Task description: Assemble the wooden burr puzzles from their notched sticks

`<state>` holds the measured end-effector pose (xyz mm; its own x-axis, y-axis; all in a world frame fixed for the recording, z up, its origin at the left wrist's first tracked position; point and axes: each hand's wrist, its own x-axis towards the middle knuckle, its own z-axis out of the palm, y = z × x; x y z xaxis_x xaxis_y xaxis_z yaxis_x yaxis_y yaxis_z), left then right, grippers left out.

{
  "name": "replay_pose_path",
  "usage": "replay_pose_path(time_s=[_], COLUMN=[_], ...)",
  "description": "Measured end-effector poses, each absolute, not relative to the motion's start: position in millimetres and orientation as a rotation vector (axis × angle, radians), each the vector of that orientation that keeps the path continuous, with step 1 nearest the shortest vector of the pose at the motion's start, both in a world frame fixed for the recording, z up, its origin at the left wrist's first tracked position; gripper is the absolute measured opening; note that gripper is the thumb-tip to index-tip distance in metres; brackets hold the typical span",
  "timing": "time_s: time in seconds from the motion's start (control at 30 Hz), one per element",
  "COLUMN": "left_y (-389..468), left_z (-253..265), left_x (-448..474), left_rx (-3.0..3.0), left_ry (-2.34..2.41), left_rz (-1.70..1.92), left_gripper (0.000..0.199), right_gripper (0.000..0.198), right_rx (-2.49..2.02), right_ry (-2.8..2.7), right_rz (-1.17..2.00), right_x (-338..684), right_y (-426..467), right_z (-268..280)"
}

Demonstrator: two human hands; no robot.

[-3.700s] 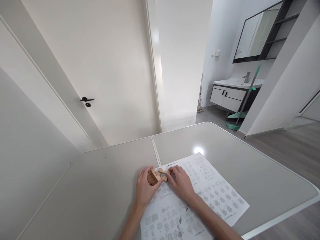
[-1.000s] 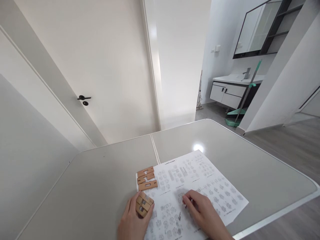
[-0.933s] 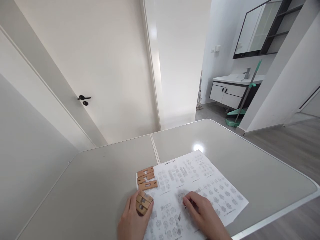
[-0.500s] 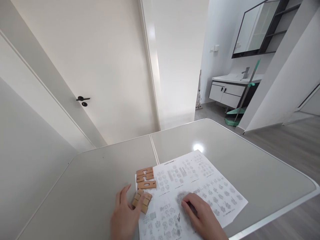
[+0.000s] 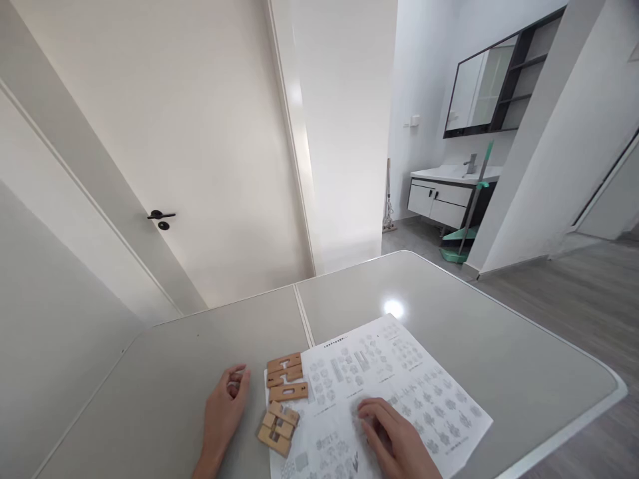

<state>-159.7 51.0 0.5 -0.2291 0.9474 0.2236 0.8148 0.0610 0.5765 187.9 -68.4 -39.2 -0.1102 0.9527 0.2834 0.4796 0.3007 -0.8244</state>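
Note:
My left hand (image 5: 225,409) rests on the table to the left of the wooden pieces, fingers loosely bent and nothing visible in it. Beside it, a small assembled wooden block puzzle (image 5: 278,427) overlaps the left edge of a printed sheet (image 5: 344,399). Just above lie flat, notched wooden puzzle pieces (image 5: 288,391), some marked with numbers. On the sheet's lower middle lies my right hand (image 5: 394,432), its fingers curved and the thumb apart. No object shows in it, though its palm is shaded.
A grey table (image 5: 449,319) with a pale rim spans the front. Behind it stand a white door with a black handle (image 5: 160,215) and a wall. At the right are a washbasin cabinet (image 5: 444,196), a mirror (image 5: 482,86), a green dustpan (image 5: 454,253) and a mop (image 5: 388,199).
My left hand has let go of the block puzzle and moved left onto the bare table. The right hand stays on the sheet. The view has shifted slightly upward.

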Motion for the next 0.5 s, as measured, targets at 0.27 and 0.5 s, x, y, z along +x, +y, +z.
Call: replay_pose_path(time_s=[0.27,0.5], left_y=[49.2,45.9], left_z=[-0.8,-1.0], left_x=[-162.2,-160.1], left_rx=[1.766,1.793], left_ry=[2.082,2.045], left_rz=[0.943,0.985], left_gripper=[0.047,0.044], right_gripper=[0.020,0.021], right_rx=[-1.319,-1.319], right_ry=[-1.872,-1.806], right_rz=[0.678,0.633], right_x=[195.5,189.7], right_y=[-14.0,54.0], right_z=[-8.5,-15.8])
